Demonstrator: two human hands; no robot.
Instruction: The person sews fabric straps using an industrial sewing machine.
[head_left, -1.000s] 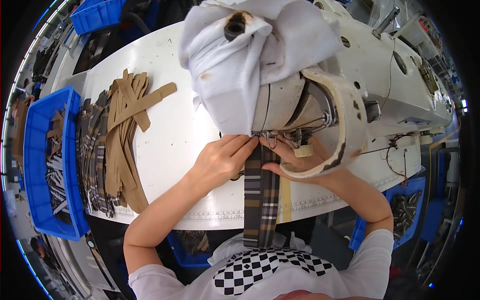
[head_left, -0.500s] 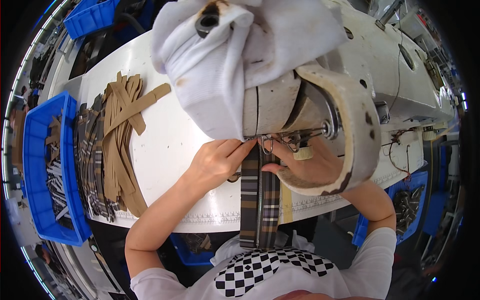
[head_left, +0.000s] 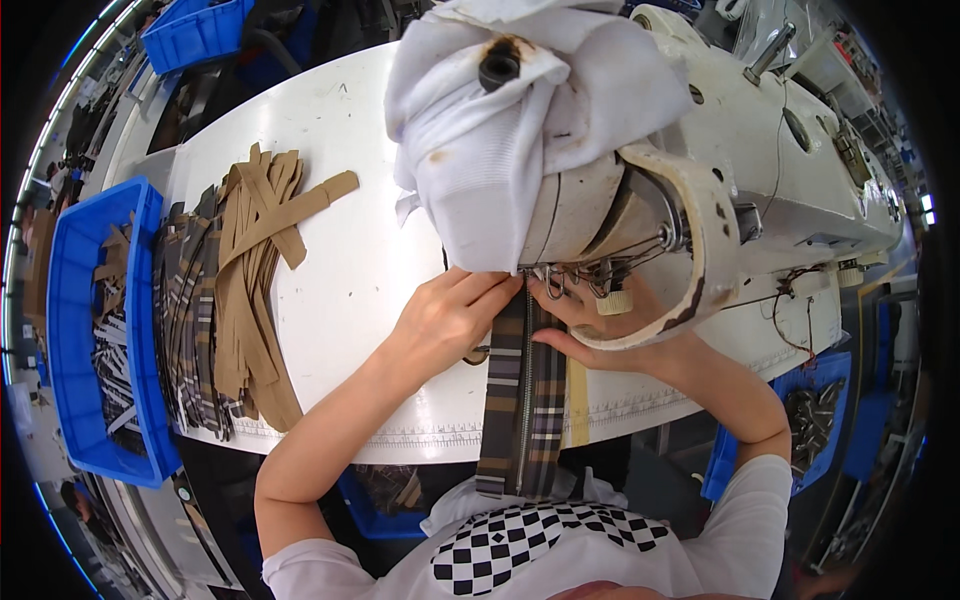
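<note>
A plaid fabric strip with a metal zipper (head_left: 522, 400) runs from under the sewing machine head (head_left: 590, 215) over the table's front edge towards me. At the strip's far end, my left hand (head_left: 450, 318) has its fingers pressed together, the tips against the left side of the fabric beside the presser area. On the right side, my right hand (head_left: 625, 325) reaches behind the machine's curved guard (head_left: 700, 260), its thumb and fingers on the strip. Part of that hand is hidden by the guard and thread guides. Needle and fingertips are hard to make out under the head.
White cloth (head_left: 470, 180) wraps the machine's front. Tan strips (head_left: 250, 290) and plaid strips (head_left: 185, 320) lie on the left of the white table (head_left: 340, 330). A blue bin of scraps (head_left: 70, 330) stands beyond them; another blue bin (head_left: 825, 440) hangs low on the right.
The view has shifted slightly, so the machine head and cloth appear farther right. Both hands keep nearly the same place on the zipper strip.
</note>
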